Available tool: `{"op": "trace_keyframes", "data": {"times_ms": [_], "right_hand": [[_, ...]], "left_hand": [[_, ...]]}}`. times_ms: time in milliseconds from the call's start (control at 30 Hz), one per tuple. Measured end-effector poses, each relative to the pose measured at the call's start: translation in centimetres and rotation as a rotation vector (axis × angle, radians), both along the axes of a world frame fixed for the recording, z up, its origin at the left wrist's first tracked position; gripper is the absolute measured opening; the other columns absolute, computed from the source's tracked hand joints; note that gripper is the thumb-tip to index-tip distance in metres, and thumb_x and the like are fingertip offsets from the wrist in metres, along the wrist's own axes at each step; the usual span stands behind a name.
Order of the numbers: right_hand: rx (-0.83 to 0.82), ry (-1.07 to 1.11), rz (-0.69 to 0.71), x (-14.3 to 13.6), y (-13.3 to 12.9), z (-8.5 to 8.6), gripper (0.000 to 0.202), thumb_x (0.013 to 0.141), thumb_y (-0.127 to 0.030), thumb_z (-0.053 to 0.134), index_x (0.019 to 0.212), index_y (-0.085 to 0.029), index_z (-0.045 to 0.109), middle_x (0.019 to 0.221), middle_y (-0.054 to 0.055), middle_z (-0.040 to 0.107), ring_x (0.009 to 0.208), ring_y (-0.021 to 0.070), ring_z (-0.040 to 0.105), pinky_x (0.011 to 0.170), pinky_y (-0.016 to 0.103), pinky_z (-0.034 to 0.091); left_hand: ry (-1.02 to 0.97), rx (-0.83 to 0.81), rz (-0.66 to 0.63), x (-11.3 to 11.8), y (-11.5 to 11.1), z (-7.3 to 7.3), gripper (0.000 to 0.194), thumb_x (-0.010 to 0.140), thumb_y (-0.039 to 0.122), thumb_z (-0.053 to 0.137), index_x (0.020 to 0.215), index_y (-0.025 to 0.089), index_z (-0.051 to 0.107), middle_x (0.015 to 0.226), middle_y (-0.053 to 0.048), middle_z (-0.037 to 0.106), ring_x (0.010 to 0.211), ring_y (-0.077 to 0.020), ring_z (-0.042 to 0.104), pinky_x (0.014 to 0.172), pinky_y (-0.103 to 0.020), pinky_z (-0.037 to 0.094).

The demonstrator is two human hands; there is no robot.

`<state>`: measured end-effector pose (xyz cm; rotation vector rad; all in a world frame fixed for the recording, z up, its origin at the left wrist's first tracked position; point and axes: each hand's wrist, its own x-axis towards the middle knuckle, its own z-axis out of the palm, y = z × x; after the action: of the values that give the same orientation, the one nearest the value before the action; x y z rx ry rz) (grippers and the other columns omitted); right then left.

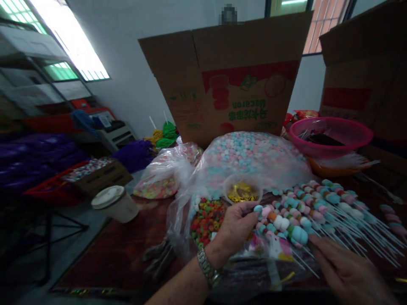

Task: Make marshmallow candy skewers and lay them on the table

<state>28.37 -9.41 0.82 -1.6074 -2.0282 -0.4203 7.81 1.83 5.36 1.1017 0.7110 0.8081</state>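
A marshmallow skewer [281,222] with pink, white, orange and blue pieces is held between my two hands. My left hand [237,222], with a metal watch on its wrist, pinches the blue tip. At the other end, my right hand [345,264] is closed where the stick would be; its fingertips are partly hidden. Under the held skewer lie other marshmallow skewers and a printed plastic wrapper [275,248]. A pile of finished skewers [337,201] with white sticks is to the right. Colourful ring candies [208,220] lie beside my left hand.
Behind my hands stand a small bowl of gold ties [243,192] and a big clear bag of marshmallows [254,150]. A paper cup [115,204] is on the left. Further back are an open cardboard box [229,89] and a pink basin [337,148].
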Motion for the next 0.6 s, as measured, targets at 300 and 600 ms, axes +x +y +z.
{"op": "trace_keyframes", "data": {"times_ms": [300, 600], "right_hand": [[0.010, -0.160, -0.024, -3.4, -0.1, 0.6, 0.032, 0.083, -0.020, 0.036, 0.091, -0.021, 0.067, 0.086, 0.005, 0.074, 0.069, 0.0181, 0.070, 0.055, 0.022, 0.056], [-0.128, -0.258, -0.008, -7.0, -0.4, -1.9, 0.029, 0.083, -0.014, 0.037, 0.091, -0.021, 0.064, 0.085, 0.004, 0.073, 0.057, 0.0156, 0.068, 0.036, 0.019, 0.044]], "left_hand": [[0.329, 0.494, 0.164, -2.8, -1.2, -1.5, 0.023, 0.083, 0.022, 0.052, 0.097, 0.016, 0.069, 0.083, -0.002, 0.069, 0.079, -0.0162, 0.061, 0.075, -0.023, 0.048], [0.476, 0.749, 0.354, -3.4, -2.6, -2.6, 0.028, 0.082, 0.013, 0.046, 0.100, 0.013, 0.067, 0.085, -0.006, 0.071, 0.074, -0.0158, 0.064, 0.072, -0.024, 0.050]]}}
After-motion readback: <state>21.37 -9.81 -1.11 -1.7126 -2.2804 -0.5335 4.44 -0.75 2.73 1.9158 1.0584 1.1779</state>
